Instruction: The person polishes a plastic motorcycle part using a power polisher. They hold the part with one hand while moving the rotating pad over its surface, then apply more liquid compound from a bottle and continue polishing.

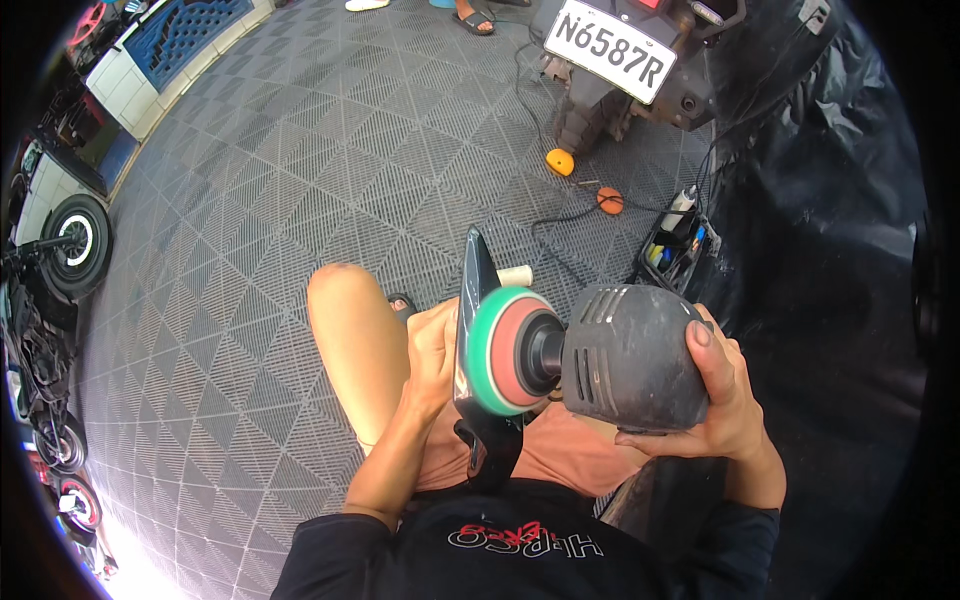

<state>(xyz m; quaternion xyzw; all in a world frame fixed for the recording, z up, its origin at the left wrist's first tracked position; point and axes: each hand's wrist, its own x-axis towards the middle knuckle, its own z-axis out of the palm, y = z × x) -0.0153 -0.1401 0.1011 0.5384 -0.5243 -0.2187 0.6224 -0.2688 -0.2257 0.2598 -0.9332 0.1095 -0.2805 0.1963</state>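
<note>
My left hand [433, 349] grips a glossy black plastic motorcycle panel [470, 300] from its left side, holding it upright over my lap. My right hand [716, 390] is closed around the dark, scuffed housing of a power polisher [634, 360]. The polisher points left, and its green and pink foam pad [502, 351] lies against the panel's right face, as far as the view shows. The far fingers of both hands are partly hidden, the left ones behind the panel.
A motorcycle's rear with a licence plate [611, 49] stands ahead. Near it lie a yellow block [559, 162], an orange disc [610, 200] and a black cable. A tool caddy [671, 251] with bottles is at right, beside black sheeting [832, 300]. A person's sandalled foot [475, 21] is far ahead.
</note>
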